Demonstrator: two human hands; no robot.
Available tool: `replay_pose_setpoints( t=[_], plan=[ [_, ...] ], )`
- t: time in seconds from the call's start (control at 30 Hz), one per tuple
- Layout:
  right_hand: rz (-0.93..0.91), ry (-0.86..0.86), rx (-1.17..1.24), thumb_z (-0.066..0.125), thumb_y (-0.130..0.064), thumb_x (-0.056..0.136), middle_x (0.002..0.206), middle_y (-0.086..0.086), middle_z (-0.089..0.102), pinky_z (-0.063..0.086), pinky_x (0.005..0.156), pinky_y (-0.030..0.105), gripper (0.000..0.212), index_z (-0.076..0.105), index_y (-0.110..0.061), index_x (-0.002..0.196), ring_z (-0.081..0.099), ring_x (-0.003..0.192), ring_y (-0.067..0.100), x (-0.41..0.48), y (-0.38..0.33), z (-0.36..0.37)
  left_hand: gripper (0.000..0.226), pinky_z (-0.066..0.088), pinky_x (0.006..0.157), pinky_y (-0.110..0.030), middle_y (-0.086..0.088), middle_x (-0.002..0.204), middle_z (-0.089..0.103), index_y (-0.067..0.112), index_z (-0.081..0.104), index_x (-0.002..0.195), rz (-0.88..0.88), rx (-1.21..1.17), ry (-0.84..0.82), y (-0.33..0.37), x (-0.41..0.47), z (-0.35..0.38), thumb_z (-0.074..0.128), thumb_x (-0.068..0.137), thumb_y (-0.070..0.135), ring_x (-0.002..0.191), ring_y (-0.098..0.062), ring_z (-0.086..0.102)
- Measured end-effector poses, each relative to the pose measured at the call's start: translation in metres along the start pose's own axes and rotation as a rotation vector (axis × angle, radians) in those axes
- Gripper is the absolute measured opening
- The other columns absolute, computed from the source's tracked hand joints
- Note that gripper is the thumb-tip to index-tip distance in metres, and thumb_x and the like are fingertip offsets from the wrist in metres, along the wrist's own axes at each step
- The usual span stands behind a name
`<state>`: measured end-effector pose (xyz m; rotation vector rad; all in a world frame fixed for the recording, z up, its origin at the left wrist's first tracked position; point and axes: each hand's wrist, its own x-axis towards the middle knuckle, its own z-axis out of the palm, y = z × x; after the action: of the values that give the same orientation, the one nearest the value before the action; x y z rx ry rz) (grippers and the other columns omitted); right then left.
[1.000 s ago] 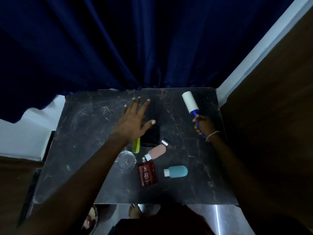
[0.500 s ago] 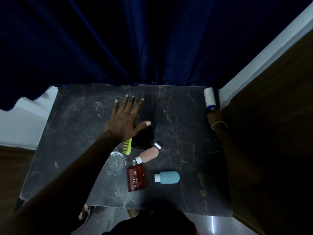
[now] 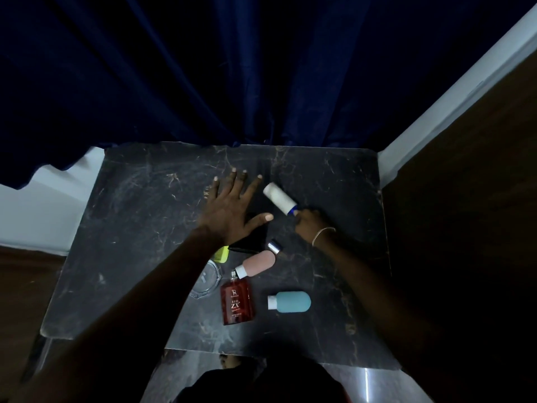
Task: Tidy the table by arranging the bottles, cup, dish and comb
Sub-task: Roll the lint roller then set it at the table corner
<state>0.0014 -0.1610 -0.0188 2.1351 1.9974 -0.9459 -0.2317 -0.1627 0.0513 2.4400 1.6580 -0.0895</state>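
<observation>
My left hand (image 3: 232, 207) lies flat with fingers spread on a black cloth (image 3: 252, 239) in the middle of the dark marble table (image 3: 139, 216). My right hand (image 3: 308, 225) grips the blue handle of a white lint roller (image 3: 279, 201), whose roll rests just right of my left fingers. Near the front lie a pink bottle (image 3: 258, 263), a red perfume bottle (image 3: 237, 301) and a teal bottle (image 3: 290, 301), all on their sides. A yellow-green comb (image 3: 220, 253) and a clear glass dish (image 3: 207, 281) are partly hidden under my left forearm.
A dark blue curtain (image 3: 232, 71) hangs behind the table's far edge. A brown wooden panel (image 3: 465, 199) stands close on the right. A small silver cap (image 3: 275, 246) lies by the pink bottle. Bare marble lies to the left and far right.
My right hand swung the lint roller from the table's far right corner to the middle, beside my left hand. The left hand stayed flat on the cloth.
</observation>
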Motion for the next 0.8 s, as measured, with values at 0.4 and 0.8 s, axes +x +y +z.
replay_pose_setpoints(
  t=[0.4, 0.8],
  plan=[
    [0.443, 0.098, 0.297, 0.051, -0.024, 0.102, 0.146, 0.021, 0.047, 0.038, 0.115, 0.051, 0.051, 0.038, -0.004, 0.146, 0.046, 0.134, 0.037, 0.074, 0.112, -0.094, 0.098, 0.002, 0.127, -0.062, -0.014, 0.172, 0.01, 0.03, 0.0, 0.164, -0.014, 0.011, 0.019, -0.017, 0.0, -0.006, 0.01, 0.087, 0.091, 0.161, -0.032, 0.004],
    [-0.05, -0.022, -0.084, 0.052, -0.019, 0.097, 0.119, 0.019, 0.07, 0.053, 0.091, 0.037, 0.031, 0.067, -0.009, 0.122, 0.068, 0.109, 0.036, 0.009, -0.003, 0.006, 0.097, 0.005, 0.127, -0.062, -0.012, 0.172, 0.013, 0.03, 0.0, 0.163, -0.044, 0.019, 0.002, -0.035, -0.007, 0.008, 0.012, 0.088, 0.09, 0.161, -0.032, 0.005]
  ],
)
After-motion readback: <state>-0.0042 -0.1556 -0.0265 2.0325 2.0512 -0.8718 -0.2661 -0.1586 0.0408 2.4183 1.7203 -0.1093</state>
